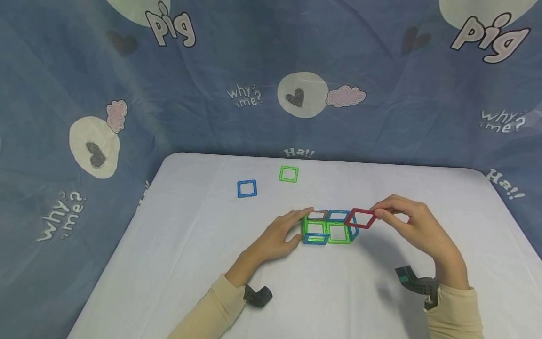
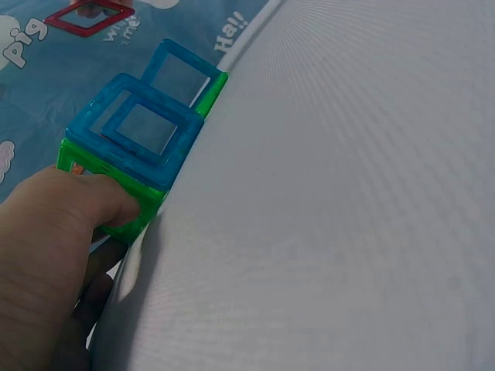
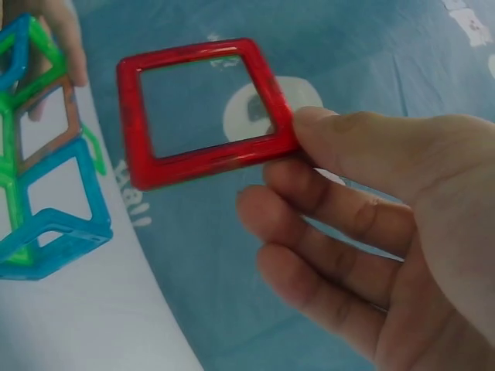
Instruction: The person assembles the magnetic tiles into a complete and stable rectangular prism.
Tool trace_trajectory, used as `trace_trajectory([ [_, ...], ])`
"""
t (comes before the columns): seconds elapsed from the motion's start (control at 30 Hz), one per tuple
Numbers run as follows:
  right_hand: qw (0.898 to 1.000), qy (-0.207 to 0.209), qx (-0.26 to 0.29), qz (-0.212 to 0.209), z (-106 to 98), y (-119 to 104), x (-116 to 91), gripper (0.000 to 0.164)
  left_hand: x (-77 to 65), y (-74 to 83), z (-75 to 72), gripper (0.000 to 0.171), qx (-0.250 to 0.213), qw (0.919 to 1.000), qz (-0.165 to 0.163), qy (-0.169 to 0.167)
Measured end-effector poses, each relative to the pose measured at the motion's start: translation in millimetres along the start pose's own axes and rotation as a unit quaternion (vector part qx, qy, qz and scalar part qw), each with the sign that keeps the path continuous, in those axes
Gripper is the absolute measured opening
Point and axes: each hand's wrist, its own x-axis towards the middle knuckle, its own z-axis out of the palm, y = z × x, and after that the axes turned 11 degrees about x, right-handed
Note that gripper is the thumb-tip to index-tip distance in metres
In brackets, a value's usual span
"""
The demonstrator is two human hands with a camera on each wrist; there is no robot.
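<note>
Between thumb and index finger, my right hand [image 1: 412, 223] pinches a red square magnetic tile [image 3: 201, 154] by one edge. It holds the tile tilted, above the right end of a structure of magnetic tiles [image 1: 328, 228]. That structure has green squares at its bottom and blue, green and orange-brown tiles standing around the sides. My left hand [image 1: 277, 238] grips its left end, thumb at the front corner and index finger at the back. In the left wrist view the thumb lies against a green tile [image 2: 143, 220], beside a blue tile [image 2: 85, 124]; some other fingers are partly hidden.
Farther back on the white tabletop [image 1: 190, 235] lie a loose blue square tile [image 1: 240, 189] and a loose green one [image 1: 281, 174]. A blue printed cloth [image 1: 211, 127] hangs behind the table. Each wrist wears a dark device.
</note>
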Motion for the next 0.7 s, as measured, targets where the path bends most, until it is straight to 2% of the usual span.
trace_trajectory([
  [0.27,0.998,-0.048,-0.010,0.036,6,0,1,0.016,-0.2,0.6,-0.6,0.072,0.001,1.0000,0.001,0.001],
  [0.43,0.997,-0.070,-0.007,0.008,8,2,3,0.019,-0.2,0.6,-0.7,0.072,0.000,1.0000,0.001,0.000],
  [0.7,0.996,-0.068,0.024,-0.049,14,6,5,0.027,-0.5,0.9,-0.8,0.072,-0.001,1.0000,0.001,0.001],
])
